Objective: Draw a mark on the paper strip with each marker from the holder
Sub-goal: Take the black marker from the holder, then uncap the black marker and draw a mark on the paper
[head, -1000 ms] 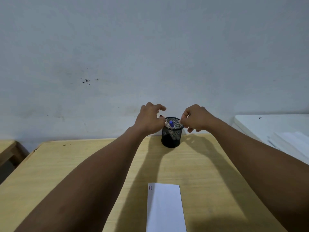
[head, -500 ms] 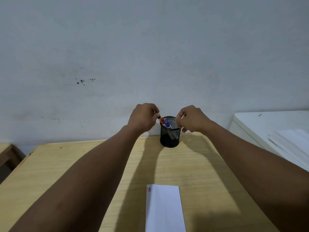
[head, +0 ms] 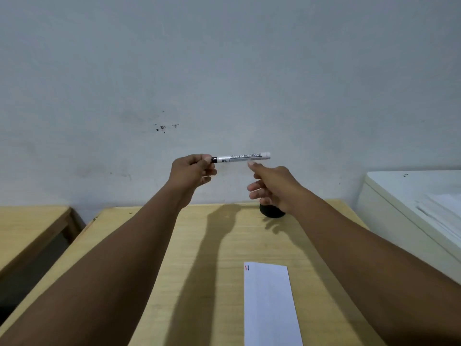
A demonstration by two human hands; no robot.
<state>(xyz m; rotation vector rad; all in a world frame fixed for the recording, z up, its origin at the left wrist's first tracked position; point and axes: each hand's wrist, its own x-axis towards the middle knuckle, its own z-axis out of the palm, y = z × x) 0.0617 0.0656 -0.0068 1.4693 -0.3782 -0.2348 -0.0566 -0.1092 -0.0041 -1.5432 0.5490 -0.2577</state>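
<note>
Head: L hand (head: 192,172) grip pinches marker (head: 240,157) cap end, R hand (head: 272,188) open just below

Above the far edge of the counter (head: 224,245), my left hand (head: 192,172) holds a marker (head: 240,157) level by its left end, the barrel running off to the right. My right hand (head: 272,189) sits just below and right of it, fingers (head: 252,164) spread, one fingertip at the barrel's underside. The holder (head: 272,213) stands at the counter's back edge against the wall (head: 224,71), mostly hidden behind my right hand. The paper strip (head: 270,305) lies on the near counter, right of centre, two marks (head: 247,267) in its far left corner. A second counter (head: 30,226) stands to the left, a cabinet (head: 411,201) carrying sheets to the right.
</note>
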